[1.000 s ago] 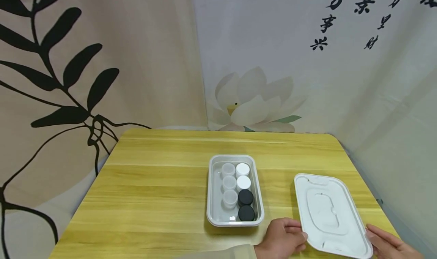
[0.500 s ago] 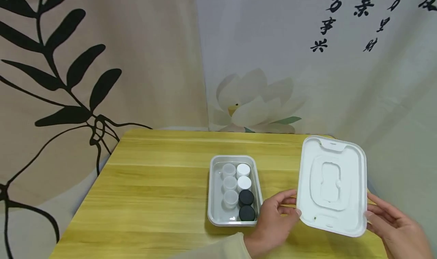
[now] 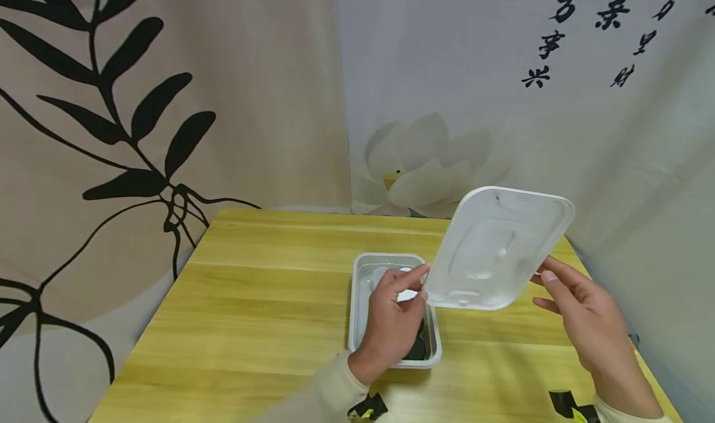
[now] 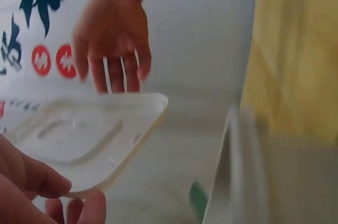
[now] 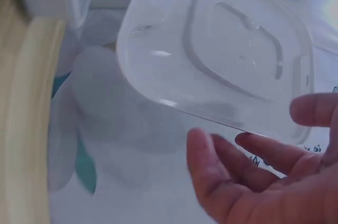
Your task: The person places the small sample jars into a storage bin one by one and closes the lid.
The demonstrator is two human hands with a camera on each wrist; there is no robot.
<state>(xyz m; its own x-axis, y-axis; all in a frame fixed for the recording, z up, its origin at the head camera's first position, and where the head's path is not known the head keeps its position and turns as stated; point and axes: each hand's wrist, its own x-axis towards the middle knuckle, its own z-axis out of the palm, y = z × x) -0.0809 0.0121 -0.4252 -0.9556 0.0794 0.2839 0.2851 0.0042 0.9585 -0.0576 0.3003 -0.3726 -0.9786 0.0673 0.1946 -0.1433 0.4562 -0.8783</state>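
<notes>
I see the white lid (image 3: 494, 249) tilted in the air just right of and above the tray (image 3: 357, 299), pinched only by my left hand (image 3: 391, 324), right hand (image 3: 586, 317) loose-fingered beside it without gripping, so I judge it may slip onto the jars (image 3: 406, 296).

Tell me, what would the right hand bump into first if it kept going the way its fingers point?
Probably the white lid. The right hand is open, and its fingers already point at the lid's near edge, though depth is hard to judge.
</notes>
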